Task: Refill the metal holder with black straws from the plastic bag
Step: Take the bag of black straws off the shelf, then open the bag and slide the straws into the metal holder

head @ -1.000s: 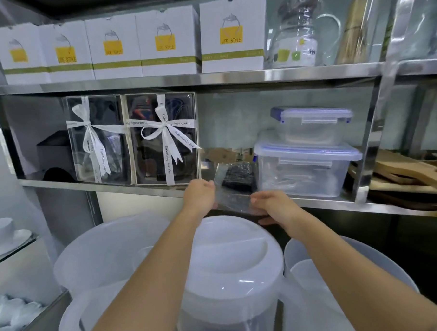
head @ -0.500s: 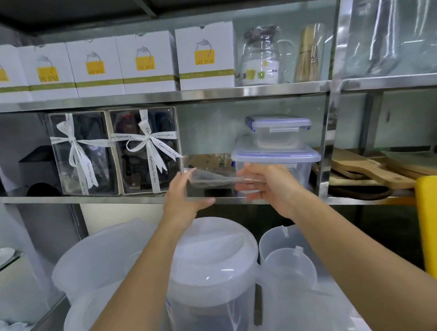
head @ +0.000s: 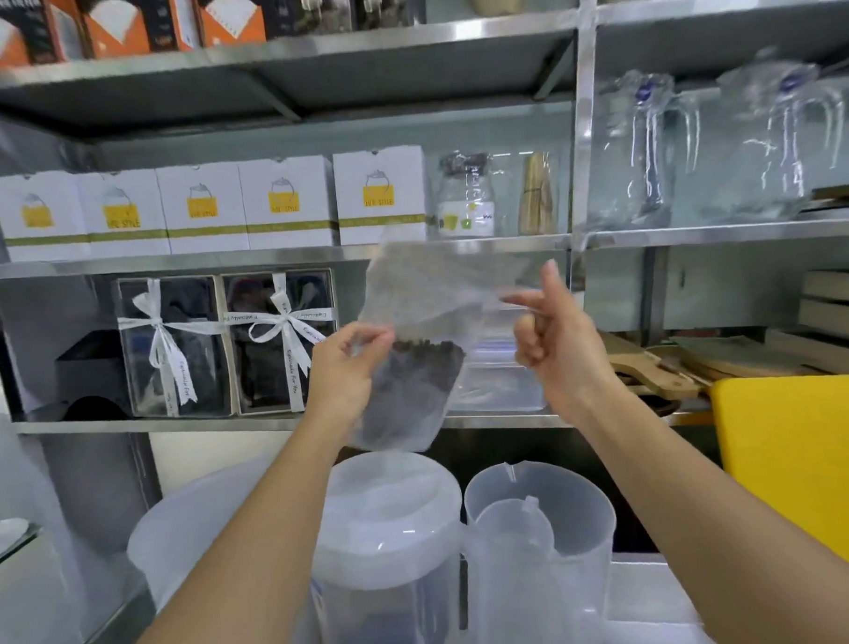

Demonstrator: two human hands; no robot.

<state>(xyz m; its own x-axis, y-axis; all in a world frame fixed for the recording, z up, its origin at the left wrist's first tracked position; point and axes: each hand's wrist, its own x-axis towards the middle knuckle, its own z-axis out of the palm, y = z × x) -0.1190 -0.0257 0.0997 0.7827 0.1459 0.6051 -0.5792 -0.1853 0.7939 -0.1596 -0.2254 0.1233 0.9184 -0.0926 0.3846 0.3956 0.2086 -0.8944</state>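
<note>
The left hand [head: 344,374] is pinching the left edge of the plastic bag [head: 423,331] between thumb and fingertips, holding it up in front of the steel shelving [head: 274,256]. The right hand [head: 554,338] is gripping the bag's right edge between the thumb and the curled fingers, with the thumb pointing to 12 o'clock and the index finger pointing to 9 o'clock. The bag is hanging between the two hands, tilted, its clear upper part blurred and its lower part filled with the black straws [head: 417,375], seen end-on as a dark cluster.

At 6 o'clock from the bag, a lidded plastic pitcher [head: 388,528] is standing, and at 3 o'clock from that an open plastic pitcher [head: 544,535] is sitting just beside it. At 9 o'clock from the left hand, two ribboned gift boxes [head: 229,345] are standing side by side on the shelf. At 11 o'clock, a row of white cartons [head: 203,209] is lining the shelf above. Behind the right hand, clear storage tubs [head: 500,381] are resting on the shelf. At 4 o'clock from the right hand, a yellow board [head: 798,451] is showing at the frame's edge, with wooden boards [head: 668,374] behind it.
</note>
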